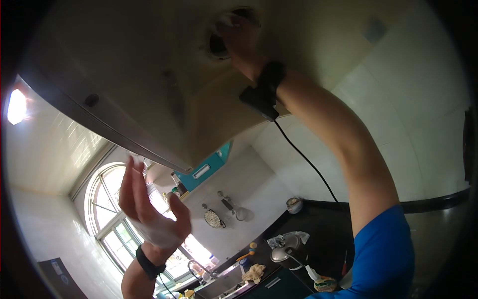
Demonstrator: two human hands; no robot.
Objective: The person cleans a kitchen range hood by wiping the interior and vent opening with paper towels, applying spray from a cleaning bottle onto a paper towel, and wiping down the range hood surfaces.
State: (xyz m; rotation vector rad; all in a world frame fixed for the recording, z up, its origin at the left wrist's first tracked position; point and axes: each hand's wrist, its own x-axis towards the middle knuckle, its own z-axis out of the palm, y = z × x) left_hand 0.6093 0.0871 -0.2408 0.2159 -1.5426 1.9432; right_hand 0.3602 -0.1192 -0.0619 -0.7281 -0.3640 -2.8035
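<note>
Overhead is the grimy underside of a range hood (144, 94). My right hand (241, 42) reaches up to the round dark opening (217, 47) in it, fingers curled at the rim. A small whitish piece (226, 20) shows at those fingers; it is too dim to tell what it is. Below the hood's lower edge, my left hand (157, 214) is raised with fingers stretched out and nothing in it. Whitish smears show on its palm. Both wrists wear black bands, and a cable hangs from the right one.
Below lies a dark counter (318, 229) with a lidded metal pot (289, 251) and a white-necked bottle (313, 273). A sink (224, 284) with a faucet stands under the arched window. A teal cabinet (204, 169) and hanging strainers (214, 219) are on the far wall.
</note>
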